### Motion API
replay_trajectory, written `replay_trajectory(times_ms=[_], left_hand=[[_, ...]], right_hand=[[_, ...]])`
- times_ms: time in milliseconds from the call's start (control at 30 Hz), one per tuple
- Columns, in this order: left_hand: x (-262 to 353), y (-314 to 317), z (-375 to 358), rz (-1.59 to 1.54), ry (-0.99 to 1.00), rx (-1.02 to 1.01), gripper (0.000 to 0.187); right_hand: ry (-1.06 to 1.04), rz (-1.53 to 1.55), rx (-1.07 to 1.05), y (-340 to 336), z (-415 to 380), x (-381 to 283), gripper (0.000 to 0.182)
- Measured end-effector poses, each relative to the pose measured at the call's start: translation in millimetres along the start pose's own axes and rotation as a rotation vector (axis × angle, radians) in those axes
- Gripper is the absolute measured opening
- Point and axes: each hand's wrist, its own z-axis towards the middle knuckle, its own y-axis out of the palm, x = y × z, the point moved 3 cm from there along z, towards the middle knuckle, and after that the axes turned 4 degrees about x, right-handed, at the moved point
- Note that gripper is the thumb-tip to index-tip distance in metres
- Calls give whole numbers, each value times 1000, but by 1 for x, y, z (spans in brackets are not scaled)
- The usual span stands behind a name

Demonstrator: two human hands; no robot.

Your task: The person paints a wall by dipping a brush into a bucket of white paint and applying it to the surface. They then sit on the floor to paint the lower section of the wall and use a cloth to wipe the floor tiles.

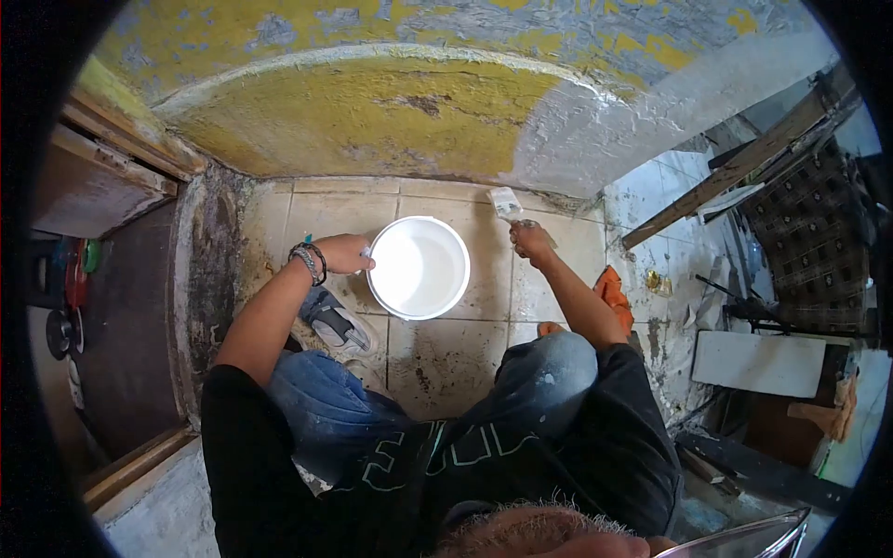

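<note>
A round white bucket (420, 268) stands on the tiled floor in front of me, with a pale inside. My left hand (346, 254) is closed on its left rim, a dark bracelet round the wrist. To the right of the bucket, apart from it, my right hand (531, 242) is wrapped round the handle of a paintbrush. The brush's broad, whitish head (505, 203) points toward the wall, just above the floor. White paint covers the right part of the peeling yellow wall (372, 121).
An orange cloth (613, 296) lies on the floor near my right forearm. A wooden post (735, 181) slants on the right, beside a white board (758, 361) and a dark patterned panel (800, 232). At the left is a doorway with a wooden frame (139, 465).
</note>
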Motion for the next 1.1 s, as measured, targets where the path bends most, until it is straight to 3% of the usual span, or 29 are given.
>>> replay_trajectory(times_ms=[100, 233, 367, 467, 500, 533, 900, 1000, 1100], left_hand=[[8, -5, -1, -17, -1, -17, 38], [-3, 0, 4, -81, 6, -41, 36], [-7, 0, 9, -164, -5, -106, 36], [-7, -3, 10, -172, -17, -136, 37], [-9, -2, 10, -181, -20, -147, 37], [-11, -1, 10, -187, -21, -151, 37], [-16, -7, 22, -161, -11, -203, 42], [-14, -8, 22, -179, 59, -180, 58], [-17, 4, 13, -355, 187, 181, 70]], right_hand=[[304, 366, 120, 13, -15, -71, 22], [90, 453, 224, 9, -40, -129, 25], [268, 305, 182, 20, -59, -86, 27], [224, 262, 258, 16, -12, -39, 25], [139, 193, 277, 7, -5, -64, 24], [184, 498, 163, 3, -2, -88, 22], [41, 606, 320, -61, -117, -297, 21], [-46, 573, 323, -66, -146, -330, 23], [-108, 503, 337, -44, -143, -323, 25]])
